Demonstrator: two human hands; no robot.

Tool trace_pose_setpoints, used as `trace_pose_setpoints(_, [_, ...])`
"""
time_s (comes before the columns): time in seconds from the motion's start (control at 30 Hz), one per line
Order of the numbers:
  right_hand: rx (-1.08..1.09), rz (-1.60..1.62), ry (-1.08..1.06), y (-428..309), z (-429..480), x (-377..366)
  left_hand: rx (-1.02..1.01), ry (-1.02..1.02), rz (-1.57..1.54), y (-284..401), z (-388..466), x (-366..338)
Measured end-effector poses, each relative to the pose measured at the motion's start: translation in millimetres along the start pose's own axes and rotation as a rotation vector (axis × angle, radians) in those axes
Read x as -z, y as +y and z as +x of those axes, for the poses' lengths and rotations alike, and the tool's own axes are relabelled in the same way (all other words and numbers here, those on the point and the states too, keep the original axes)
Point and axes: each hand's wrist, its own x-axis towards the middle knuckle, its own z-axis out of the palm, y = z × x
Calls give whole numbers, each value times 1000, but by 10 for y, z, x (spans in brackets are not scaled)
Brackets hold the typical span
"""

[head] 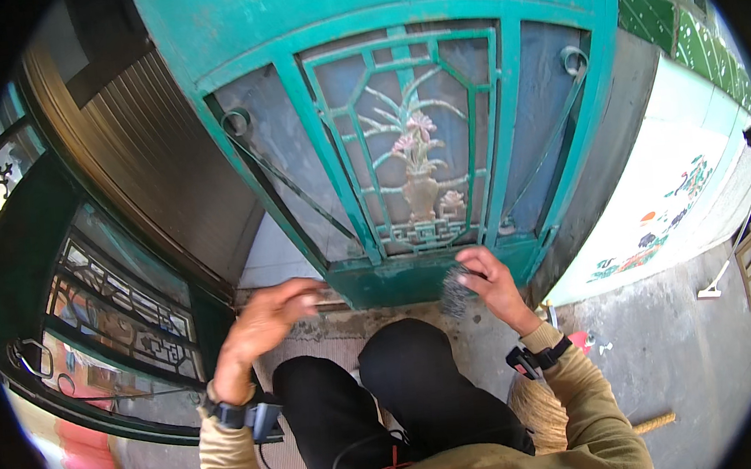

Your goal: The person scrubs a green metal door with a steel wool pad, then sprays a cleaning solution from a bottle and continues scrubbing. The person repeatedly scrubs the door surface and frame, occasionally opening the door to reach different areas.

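A green-painted metal door [406,284] with glazed panels stands before me. Its middle grille [499,112] carries a raised vase-and-flowers ornament [419,185], with paler, chalky patches on the paint. My right hand [490,285] pinches a grey steel wool scouring pad [454,290] between thumb and fingers, in front of the door's lower panel. Close to the lower left edge of the door is my left hand [275,315], slightly blurred, its fingers reaching toward that edge. Nothing shows in it; whether the fingertips touch the metal is unclear.
A dark green door leaf [210,333] with a pull handle [36,359] stands at left. Behind my right arm is a woven straw seat [540,413]. A yellowish rod [655,423] and a pink object [581,341] lie on the concrete floor [662,351]. A painted tile wall [638,214] rises at right.
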Motion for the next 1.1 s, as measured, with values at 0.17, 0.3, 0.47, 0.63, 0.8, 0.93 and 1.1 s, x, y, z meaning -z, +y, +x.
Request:
trace_pose_setpoints(0.17, [251,287,-134,-864,439,-602,-6,-319,-223,338,614,-682])
trace_pose_setpoints(0.3, [344,-80,-166,-1050,381,-718,-50,-153,-596,121,746,-929])
trace_pose_setpoints(0.47, [581,-542,-259,-1009,364,-726,55,-120,-667,-150,782,-853])
trace_pose_setpoints(0.63, [540,-743,-297,-1275,743,-793,-11,-76,-771,-176,782,-642])
trace_pose_setpoints(0.8, [1277,-994,155,-1938,1666,-993,-22,75,-762,-322,903,-228])
trace_pose_setpoints(0.93, [1367,-1143,200,-1780,2132,-1154,-1,198,-810,-585,851,5])
trace_pose_setpoints(1.1, [1264,-1428,-306,-406,1612,-1205,71,209,-851,-878,669,94])
